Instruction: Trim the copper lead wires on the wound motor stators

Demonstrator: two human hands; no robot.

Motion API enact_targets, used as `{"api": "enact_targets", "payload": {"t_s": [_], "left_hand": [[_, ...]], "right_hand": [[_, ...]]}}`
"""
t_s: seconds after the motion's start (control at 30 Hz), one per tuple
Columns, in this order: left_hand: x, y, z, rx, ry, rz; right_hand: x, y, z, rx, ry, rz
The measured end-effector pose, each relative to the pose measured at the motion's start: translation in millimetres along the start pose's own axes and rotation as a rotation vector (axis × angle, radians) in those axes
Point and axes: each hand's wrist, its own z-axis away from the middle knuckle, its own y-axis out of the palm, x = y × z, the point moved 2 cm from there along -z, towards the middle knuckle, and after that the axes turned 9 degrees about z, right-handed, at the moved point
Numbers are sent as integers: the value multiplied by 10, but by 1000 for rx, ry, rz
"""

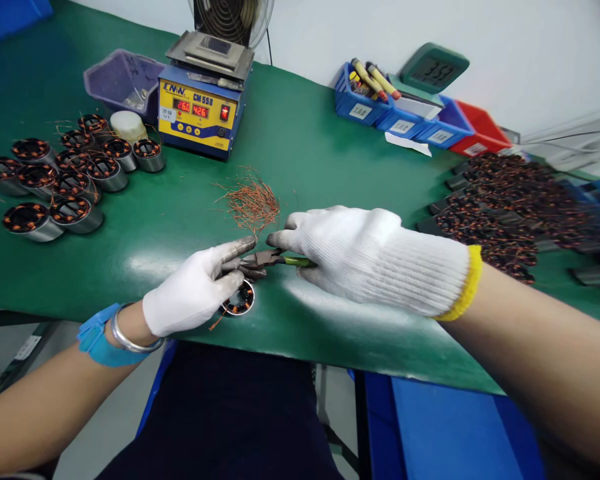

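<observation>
Head camera is looking down at a green worktop point(305, 153) where two gloved hands are meeting near the front edge. Left hand point(195, 290) is closing around a small motor stator point(239, 301) wound with copper wire, pressing it against the worktop, with its fingers pinching something at the tip of the cutters. Right hand point(370, 257) is gripping a pair of small cutters point(275, 259) with a green handle, the metal nose pointing left toward the left fingertips; whether the blades are closed is too small to tell. The two hands are almost touching at the tool's tip, just above the stator.

Just behind the hands a loose pile of copper wire offcuts point(250, 200) is lying on the worktop. At the far left a cluster of finished stators point(65, 180) is standing upright in rows, with a purple bin point(117, 77) behind them. A blue and yellow solder pot unit point(203, 100) is showing red digits on its front. Toward the back right, blue parts bins point(375, 107) are sitting beside a red bin point(483, 137), and a dark heap of unfinished stators point(515, 207) is spreading along the right side.
</observation>
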Motion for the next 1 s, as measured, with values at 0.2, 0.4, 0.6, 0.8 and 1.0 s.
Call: {"api": "enact_targets", "payload": {"t_s": [0.2,0.4,0.6,0.8,1.0], "left_hand": [[-9,3,-4,-22,9,-22],[-6,1,0,-14,-11,-6],[-17,2,-8,-2,13,2],[-25,3,-2,-33,-4,-48],[-57,-156,17,-302,167,43]], "right_hand": [[0,21,-16,-27,-17,-25],[-12,48,7,-45,-17,-17],[62,27,-12,-85,-62,-17],[29,35,-73,23,0,-65],[52,142,245,-243,107,-159]]}}
